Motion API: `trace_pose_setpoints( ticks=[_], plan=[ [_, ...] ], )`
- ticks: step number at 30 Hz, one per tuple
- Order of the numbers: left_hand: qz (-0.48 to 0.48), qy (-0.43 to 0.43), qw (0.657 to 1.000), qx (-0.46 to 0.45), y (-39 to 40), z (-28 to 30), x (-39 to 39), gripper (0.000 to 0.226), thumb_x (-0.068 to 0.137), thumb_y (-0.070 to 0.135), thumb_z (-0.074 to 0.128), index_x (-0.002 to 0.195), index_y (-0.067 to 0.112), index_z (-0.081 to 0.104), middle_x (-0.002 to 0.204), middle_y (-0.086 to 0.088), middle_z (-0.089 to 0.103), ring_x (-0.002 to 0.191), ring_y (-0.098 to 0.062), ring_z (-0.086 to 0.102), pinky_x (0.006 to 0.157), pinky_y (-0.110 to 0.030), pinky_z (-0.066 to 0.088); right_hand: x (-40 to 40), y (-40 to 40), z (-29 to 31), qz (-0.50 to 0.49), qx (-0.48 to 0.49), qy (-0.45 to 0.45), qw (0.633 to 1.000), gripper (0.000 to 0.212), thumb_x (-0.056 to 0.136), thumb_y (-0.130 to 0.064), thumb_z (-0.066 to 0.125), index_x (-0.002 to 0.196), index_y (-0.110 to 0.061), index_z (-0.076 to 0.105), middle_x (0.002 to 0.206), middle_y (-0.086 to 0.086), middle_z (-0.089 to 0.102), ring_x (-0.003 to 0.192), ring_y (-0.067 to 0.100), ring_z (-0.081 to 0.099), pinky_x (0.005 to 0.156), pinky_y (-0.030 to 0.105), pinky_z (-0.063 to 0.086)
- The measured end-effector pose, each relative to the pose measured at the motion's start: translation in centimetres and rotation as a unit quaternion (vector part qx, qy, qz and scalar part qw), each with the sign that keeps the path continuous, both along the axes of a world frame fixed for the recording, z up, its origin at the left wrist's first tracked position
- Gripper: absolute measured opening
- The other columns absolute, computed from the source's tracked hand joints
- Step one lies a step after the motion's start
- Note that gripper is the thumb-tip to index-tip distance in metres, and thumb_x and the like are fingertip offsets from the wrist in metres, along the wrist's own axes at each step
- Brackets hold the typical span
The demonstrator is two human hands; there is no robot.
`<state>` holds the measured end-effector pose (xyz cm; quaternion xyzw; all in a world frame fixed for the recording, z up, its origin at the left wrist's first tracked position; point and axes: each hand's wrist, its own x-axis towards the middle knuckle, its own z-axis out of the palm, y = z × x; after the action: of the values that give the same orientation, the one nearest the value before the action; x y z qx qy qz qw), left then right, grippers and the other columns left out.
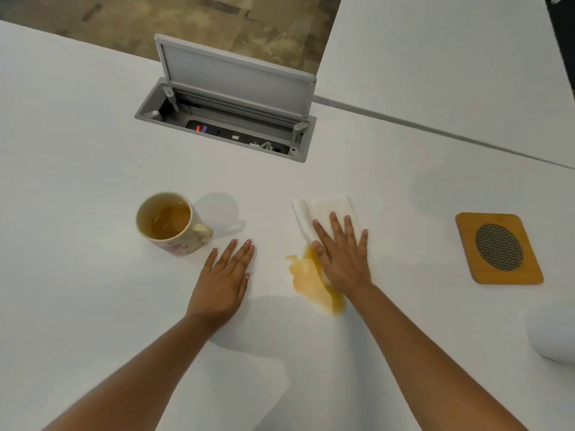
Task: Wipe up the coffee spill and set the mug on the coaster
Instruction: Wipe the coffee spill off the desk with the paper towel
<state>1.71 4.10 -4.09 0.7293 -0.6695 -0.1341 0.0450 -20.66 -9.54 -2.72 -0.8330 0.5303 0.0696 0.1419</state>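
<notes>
Spill point(314, 283) at napkin point(326, 209) edge, coaster point(466, 247) well apart

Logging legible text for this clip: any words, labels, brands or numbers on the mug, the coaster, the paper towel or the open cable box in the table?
None can be read.
Cream ceramic mug: red marks low on its side, blurred, not readable.
Grey recessed cable box: small white labels on the black socket strip, too small to read.
Square wooden coaster and white paper towel: no text.

No text can be read; the small labels in the cable box point(236, 132) are too blurred
</notes>
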Motion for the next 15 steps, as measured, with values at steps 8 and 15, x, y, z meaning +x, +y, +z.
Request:
trace_pose_setpoints(
  ticks=[8,15],
  plan=[
    [0.015,0.014,1.000,-0.009,0.0,-0.1,-0.2,0.056,0.091,0.041,-0.004,0.143,0.018,-0.004,0.154,0.005,0.007,0.140,-0.007,-0.002,0.117,-0.032,-0.001,-0.5,2.6,-0.1,0.206,-0.022,-0.020,0.978,0.050,0.093,-0.049,0.014,0.143,-0.045,0.017,0.158,-0.008,0.008,0.145,0.018,-0.005,0.114,0.053,-0.009],
    [0.014,0.008,1.000,-0.012,0.0,0.1,-0.1,0.058,0.092,0.036,0.003,0.146,0.015,0.006,0.155,0.002,0.014,0.139,-0.006,-0.004,0.116,-0.031,-0.001,-4.0,2.3,0.5,0.222,0.000,-0.043,0.974,0.051,0.093,-0.039,0.017,0.144,-0.037,0.024,0.154,-0.015,0.013,0.145,0.013,0.001,0.116,0.054,-0.001]
  ],
)
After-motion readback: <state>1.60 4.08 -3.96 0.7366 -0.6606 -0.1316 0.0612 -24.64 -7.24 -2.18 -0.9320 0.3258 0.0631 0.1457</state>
